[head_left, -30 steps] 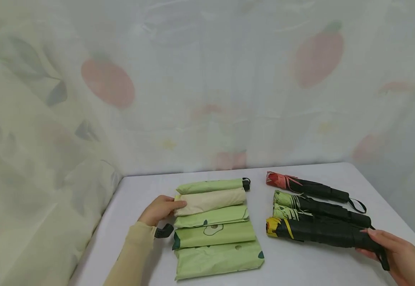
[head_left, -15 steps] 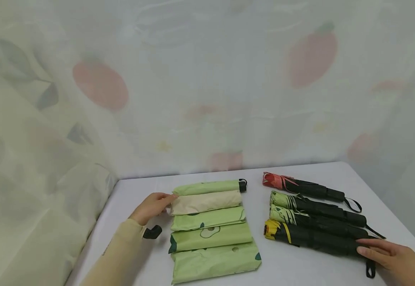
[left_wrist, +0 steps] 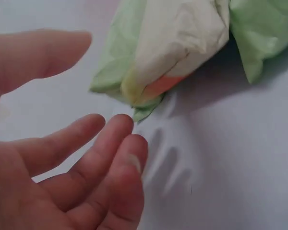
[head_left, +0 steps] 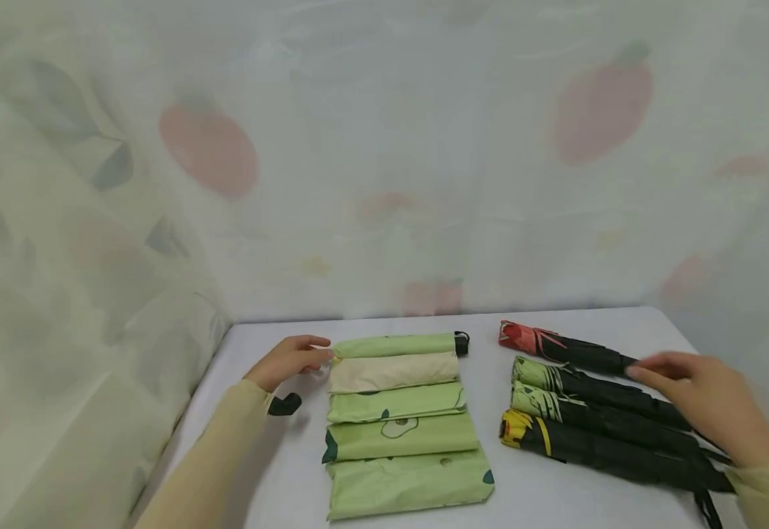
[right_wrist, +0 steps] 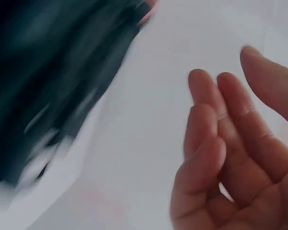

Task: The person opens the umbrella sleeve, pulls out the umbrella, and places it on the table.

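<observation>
My left hand (head_left: pixel 292 362) has its fingers extended beside the left ends of a rolled green piece (head_left: pixel 391 346) and a cream folded piece (head_left: pixel 394 372). In the left wrist view its palm holds nothing, and the cream piece (left_wrist: pixel 182 38) is just past the fingertips. My right hand (head_left: pixel 712 400) hovers over the handle ends of the folded umbrellas, nearest the red-tipped umbrella (head_left: pixel 570 349). Nothing is between its loosely bent fingers in the right wrist view. Two green-tipped umbrellas (head_left: pixel 596 389) and a yellow-tipped umbrella (head_left: pixel 603 448) lie below the red-tipped one.
Below the cream piece, flat green fabric pieces (head_left: pixel 411 488) with avocado prints lie in a column on the white table (head_left: pixel 272 492). A black end with a loop (head_left: pixel 462 343) shows on the top green roll. Patterned curtains (head_left: pixel 384 162) surround the table.
My right hand has left the yellow-tipped umbrella's handle end and moved farther back, over the other umbrellas. My left hand has drawn off the cream piece's left end, slightly up and left.
</observation>
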The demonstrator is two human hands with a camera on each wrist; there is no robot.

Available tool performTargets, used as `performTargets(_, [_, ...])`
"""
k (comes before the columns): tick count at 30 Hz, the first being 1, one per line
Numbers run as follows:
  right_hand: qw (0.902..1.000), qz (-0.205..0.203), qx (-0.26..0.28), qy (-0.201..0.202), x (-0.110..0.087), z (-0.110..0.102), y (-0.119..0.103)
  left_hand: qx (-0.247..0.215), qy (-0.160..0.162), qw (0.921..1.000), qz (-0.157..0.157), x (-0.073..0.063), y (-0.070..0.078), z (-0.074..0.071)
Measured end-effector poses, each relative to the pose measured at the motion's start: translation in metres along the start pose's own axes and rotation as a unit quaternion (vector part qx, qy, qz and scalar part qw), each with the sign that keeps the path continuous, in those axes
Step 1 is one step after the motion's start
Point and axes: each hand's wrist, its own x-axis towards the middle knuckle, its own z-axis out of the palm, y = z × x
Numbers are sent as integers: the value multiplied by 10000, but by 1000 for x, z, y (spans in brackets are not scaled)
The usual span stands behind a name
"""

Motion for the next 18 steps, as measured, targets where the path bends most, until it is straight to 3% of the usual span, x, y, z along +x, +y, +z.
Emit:
performTargets(3, [9950, -963, 224, -127, 43, 24, -51, 72, -143, 9999, -25, 11, 6, 8])
performTargets(6, [9857, -1440, 537, -687, 80, 59, -93, 247, -208, 9993, -181, 20, 16, 18])
performTargets(9, [9773, -1510, 695, -1311, 107, 93, -122, 454, -251, 9984, -207, 25, 23, 26])
performTargets(12, [9707, -1473, 526, -1824, 122, 118, -141, 615, -217, 9974, -305, 26, 26, 32])
performTargets(15, [9684, -1531, 37, -1967, 129, 135, -151, 623, -184, 9970, -414, 26, 27, 34])
performTargets(18, [9708, -1514, -405, -1817, 132, 143, -153, 486, -167, 9978, -421, 28, 28, 36])
